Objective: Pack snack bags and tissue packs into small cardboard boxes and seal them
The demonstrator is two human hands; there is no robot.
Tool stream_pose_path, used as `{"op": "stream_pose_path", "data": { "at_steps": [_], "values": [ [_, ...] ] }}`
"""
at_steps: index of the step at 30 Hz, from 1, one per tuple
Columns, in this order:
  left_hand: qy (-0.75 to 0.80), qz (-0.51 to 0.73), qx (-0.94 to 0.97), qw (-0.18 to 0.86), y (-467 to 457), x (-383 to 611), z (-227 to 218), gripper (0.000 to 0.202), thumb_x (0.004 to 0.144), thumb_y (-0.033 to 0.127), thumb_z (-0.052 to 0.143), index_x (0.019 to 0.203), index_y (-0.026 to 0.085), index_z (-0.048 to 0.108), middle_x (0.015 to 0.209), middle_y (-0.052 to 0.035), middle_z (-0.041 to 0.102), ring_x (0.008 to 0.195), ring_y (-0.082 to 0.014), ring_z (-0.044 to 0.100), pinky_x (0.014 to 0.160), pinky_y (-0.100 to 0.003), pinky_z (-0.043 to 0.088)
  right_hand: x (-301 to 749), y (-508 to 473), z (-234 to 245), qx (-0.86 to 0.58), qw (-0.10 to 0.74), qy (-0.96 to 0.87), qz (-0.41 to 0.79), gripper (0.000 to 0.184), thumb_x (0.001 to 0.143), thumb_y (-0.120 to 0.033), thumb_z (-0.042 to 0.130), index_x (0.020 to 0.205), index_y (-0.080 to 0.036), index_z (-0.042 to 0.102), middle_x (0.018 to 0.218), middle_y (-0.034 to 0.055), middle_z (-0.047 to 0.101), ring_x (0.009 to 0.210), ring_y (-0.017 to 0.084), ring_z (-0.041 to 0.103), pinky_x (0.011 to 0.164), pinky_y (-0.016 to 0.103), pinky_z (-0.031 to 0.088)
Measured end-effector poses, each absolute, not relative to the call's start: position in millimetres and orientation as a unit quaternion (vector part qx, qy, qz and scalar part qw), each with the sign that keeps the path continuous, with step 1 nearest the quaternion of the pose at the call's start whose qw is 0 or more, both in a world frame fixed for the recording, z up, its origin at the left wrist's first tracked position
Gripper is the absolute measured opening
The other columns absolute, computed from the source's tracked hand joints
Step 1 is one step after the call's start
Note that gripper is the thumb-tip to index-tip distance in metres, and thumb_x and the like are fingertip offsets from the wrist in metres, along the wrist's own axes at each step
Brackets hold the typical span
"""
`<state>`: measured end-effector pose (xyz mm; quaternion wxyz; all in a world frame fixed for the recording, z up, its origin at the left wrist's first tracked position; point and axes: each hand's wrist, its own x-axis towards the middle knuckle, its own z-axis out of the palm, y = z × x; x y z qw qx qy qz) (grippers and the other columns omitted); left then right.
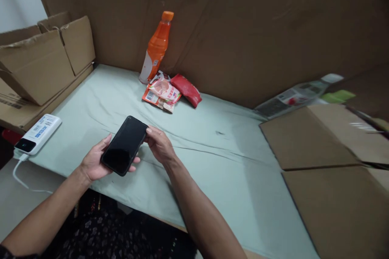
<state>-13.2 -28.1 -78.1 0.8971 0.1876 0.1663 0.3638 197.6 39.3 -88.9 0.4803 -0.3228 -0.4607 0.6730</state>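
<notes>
A black smartphone [124, 145] with a dark screen is held above the near edge of a pale green cloth-covered table [212, 158]. My left hand [94, 162] cradles the phone's lower end from underneath, fingers curled round its sides. My right hand [159, 143] pinches the phone's upper right edge with its fingertips. Both forearms reach in from the bottom of the view.
A white power bank [38, 133] with a cable lies at the table's left edge. An orange drink bottle [156, 48] and snack packets [170, 91] sit against the cardboard back wall. An open cardboard box [39, 60] stands left; flat cardboard sheets [328, 158] lie right.
</notes>
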Motion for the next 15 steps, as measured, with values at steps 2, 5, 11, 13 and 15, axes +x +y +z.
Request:
{"op": "stream_pose_path", "data": {
  "at_steps": [2,5,11,13,15],
  "values": [
    [0.164,0.362,0.187,0.898,-31,-11,-82,0.059,0.11,0.053,0.037,0.136,0.008,0.066,0.13,-0.0216,0.073,0.118,-0.0351,0.072,0.099,-0.048,0.056,197,40,-91,-0.324,0.477,-0.461,0.675,0.044,0.07,-0.063,0.082,0.069,-0.021,0.068,0.068,0.0004,0.063,0.066,0.017,0.058,0.065,0.031,0.052],
    [0.182,0.402,0.196,0.876,-36,-6,-84,0.058,0.109,0.053,0.04,0.134,0.008,0.068,0.128,-0.0215,0.074,0.113,-0.0323,0.074,0.096,-0.044,0.058,195,39,-96,-0.328,0.472,-0.458,0.678,0.048,0.071,-0.067,0.081,0.073,-0.021,0.07,0.07,0.0011,0.066,0.065,0.016,0.059,0.064,0.03,0.051],
    [0.238,0.542,0.208,0.779,-36,-3,-83,0.047,0.105,0.047,0.054,0.13,0.01,0.07,0.128,-0.0181,0.075,0.117,-0.0338,0.072,0.102,-0.047,0.055,186,28,-100,-0.326,0.462,-0.461,0.683,0.053,0.075,-0.067,0.079,0.098,-0.02,0.079,0.087,0.0074,0.078,0.075,0.02,0.07,0.069,0.032,0.051],
    [0.252,0.554,0.2,0.768,-32,-5,-86,0.05,0.104,0.047,0.054,0.132,0.009,0.068,0.127,-0.0193,0.075,0.121,-0.035,0.07,0.103,-0.048,0.054,183,24,-100,-0.323,0.468,-0.475,0.671,0.047,0.075,-0.061,0.082,0.1,-0.021,0.08,0.095,0.0078,0.079,0.081,0.02,0.071,0.074,0.033,0.053],
    [0.26,0.556,0.19,0.766,-30,-7,-91,0.054,0.104,0.049,0.052,0.136,0.008,0.066,0.127,-0.0206,0.074,0.123,-0.0355,0.069,0.101,-0.047,0.055,181,21,-101,-0.325,0.472,-0.494,0.654,0.045,0.077,-0.058,0.082,0.104,-0.023,0.081,0.1,0.0073,0.079,0.083,0.021,0.071,0.076,0.034,0.053]
  ]
}}
